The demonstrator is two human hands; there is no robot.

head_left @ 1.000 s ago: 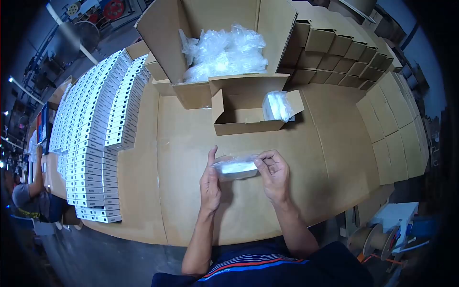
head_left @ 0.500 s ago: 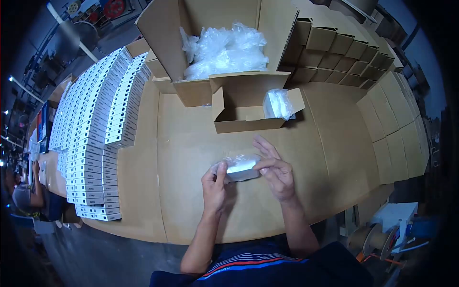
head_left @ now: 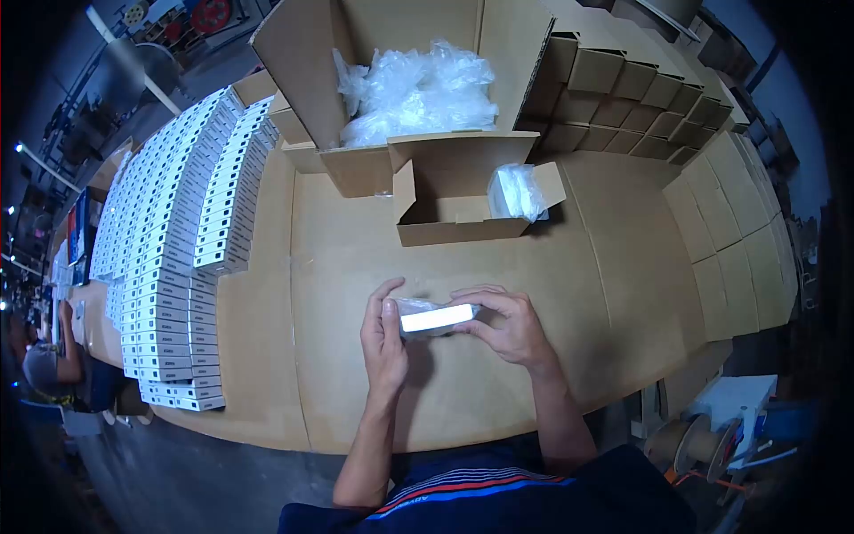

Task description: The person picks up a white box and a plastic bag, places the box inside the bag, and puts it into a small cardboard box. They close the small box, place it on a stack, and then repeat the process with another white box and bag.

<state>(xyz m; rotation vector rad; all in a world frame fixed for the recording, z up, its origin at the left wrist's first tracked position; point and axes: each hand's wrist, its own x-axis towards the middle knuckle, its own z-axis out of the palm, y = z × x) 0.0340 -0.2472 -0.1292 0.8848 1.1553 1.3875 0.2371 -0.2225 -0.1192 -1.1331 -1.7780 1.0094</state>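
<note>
Between my two hands, above the cardboard-covered table point(head_left: 356, 392), is a small white box point(head_left: 438, 318) in a clear plastic bag. My left hand point(head_left: 385, 343) grips its left end, thumb toward me. On the right end, the thumb and fingers of my right hand point(head_left: 509, 325) pinch the box. Beyond them stands an open small carton point(head_left: 463, 233). Inside it, at the right end, a wrapped white box point(head_left: 516, 192) stands upright in clear plastic.
A large open carton point(head_left: 302, 71) holds crumpled clear plastic bags point(head_left: 418, 93). White boxes point(head_left: 160, 294) are stacked high at left. Folded brown cartons point(head_left: 614, 98) are piled at the back right, with more cartons point(head_left: 738, 240) at right. Another person point(head_left: 62, 360) sits far left.
My right hand has closed from spread fingers onto the right end of the bagged box. The box has turned, showing a bright long face, and my left hand has shifted slightly left.
</note>
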